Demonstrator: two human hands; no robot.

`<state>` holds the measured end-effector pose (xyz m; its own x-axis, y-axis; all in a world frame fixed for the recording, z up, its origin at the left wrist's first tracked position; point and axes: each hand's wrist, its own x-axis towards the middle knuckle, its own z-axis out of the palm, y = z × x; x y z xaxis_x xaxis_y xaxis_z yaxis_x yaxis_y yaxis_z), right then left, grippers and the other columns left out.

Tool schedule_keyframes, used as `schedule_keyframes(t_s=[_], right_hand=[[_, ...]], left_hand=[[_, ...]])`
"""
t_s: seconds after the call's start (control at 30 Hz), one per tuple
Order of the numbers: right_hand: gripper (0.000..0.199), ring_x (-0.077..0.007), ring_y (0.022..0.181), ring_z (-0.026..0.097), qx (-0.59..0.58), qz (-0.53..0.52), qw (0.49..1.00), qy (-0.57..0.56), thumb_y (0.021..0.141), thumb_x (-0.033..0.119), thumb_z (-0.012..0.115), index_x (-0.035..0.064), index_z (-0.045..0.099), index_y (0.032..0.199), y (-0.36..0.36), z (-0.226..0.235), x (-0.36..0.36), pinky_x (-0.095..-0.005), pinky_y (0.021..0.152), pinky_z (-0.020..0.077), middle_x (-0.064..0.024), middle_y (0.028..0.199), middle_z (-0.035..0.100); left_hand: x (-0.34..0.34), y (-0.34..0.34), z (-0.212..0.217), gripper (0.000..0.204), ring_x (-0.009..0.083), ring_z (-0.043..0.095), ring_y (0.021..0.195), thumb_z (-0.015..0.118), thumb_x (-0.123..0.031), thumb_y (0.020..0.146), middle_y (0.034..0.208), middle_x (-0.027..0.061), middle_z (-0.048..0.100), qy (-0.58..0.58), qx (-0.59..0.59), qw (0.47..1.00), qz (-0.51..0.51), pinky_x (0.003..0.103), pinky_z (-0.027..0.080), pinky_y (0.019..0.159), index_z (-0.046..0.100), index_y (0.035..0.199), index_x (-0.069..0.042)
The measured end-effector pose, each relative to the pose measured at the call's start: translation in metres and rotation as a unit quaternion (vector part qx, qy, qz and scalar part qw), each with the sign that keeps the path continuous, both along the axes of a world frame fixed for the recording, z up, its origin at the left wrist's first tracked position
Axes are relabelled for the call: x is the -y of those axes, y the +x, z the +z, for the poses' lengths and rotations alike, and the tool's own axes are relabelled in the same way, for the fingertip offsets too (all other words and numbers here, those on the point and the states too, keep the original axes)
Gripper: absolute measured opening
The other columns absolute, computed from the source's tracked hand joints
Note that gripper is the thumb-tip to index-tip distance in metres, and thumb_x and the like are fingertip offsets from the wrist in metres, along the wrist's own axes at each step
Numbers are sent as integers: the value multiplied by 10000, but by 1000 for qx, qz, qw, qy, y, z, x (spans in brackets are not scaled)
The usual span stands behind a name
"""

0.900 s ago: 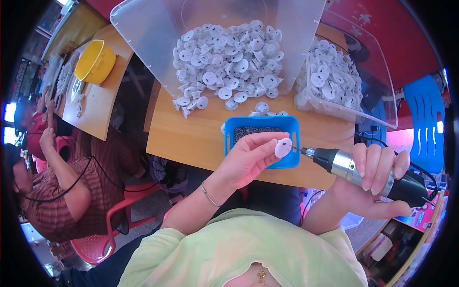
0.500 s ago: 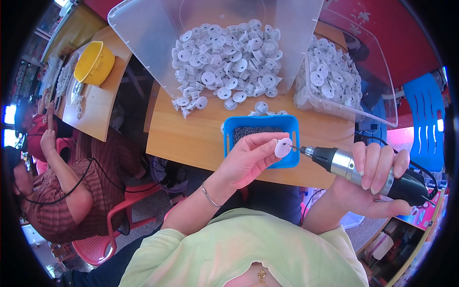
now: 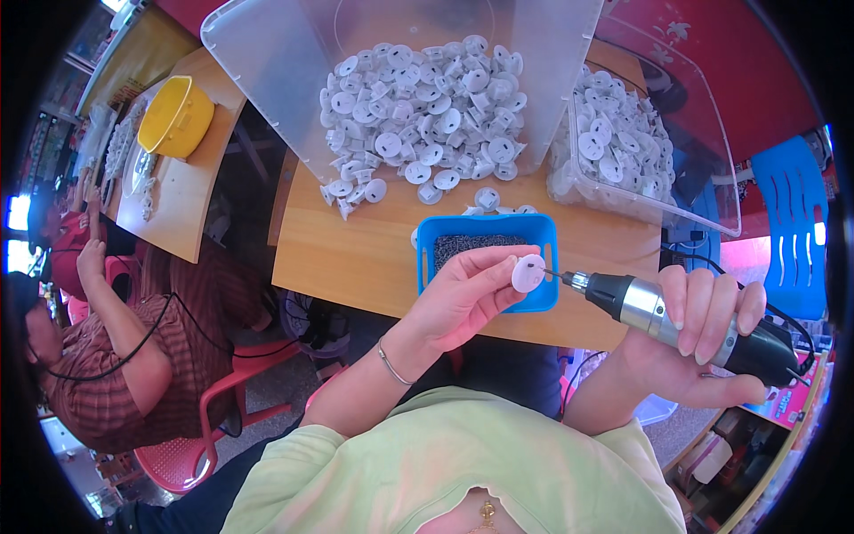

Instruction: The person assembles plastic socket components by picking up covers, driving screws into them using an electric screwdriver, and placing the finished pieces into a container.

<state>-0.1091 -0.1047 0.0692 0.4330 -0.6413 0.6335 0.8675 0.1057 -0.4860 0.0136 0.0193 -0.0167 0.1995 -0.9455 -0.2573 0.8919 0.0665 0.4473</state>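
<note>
The left hand [image 3: 463,298] pinches a white disc [image 3: 527,273] in its grip, above the blue tray [image 3: 486,230] on the surface [image 3: 356,254]. Just right of it, the right hand [image 3: 703,334] is wrapped around an electric screwdriver [image 3: 676,320], whose tip touches the disc.

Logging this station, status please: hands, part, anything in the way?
Left hand pinching white disc. Right hand gripping electric screwdriver, bit at disc. Nothing between them.
</note>
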Motion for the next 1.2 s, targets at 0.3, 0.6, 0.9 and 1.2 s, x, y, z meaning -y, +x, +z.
schedule_keyframes(t_s=[0.3,0.6,0.9,1.2], right_hand=[[465,-52,571,460,-2,9,1000,-3,696,472,639,129,365,848,0,-2,1,-217,638,372,34,629,455],[489,-69,565,441,4,3,1000,-7,702,518,605,129,364,875,0,-3,2,-220,603,351,33,636,446],[476,-54,561,443,14,1,1000,-7,691,495,632,135,366,854,0,-3,2,-214,612,356,40,626,450],[437,-45,565,449,34,14,998,57,691,420,668,130,375,836,-3,0,7,-214,636,369,49,603,432]], left_hand=[[0,0,-1,271,129,549,935,486,-136,857,1021,74,565,-6,-11,1000,-4,233,468,796,514,1095,-10],[1,0,1,273,131,547,939,487,-135,856,1030,74,561,-5,-15,1000,-8,229,470,792,511,1097,-10],[4,-4,3,257,129,548,924,477,-131,860,1029,66,557,7,3,1000,4,227,466,785,514,1089,-19],[7,1,12,261,128,534,762,385,-188,899,871,51,534,34,-11,999,-25,237,464,683,515,1044,-14]])
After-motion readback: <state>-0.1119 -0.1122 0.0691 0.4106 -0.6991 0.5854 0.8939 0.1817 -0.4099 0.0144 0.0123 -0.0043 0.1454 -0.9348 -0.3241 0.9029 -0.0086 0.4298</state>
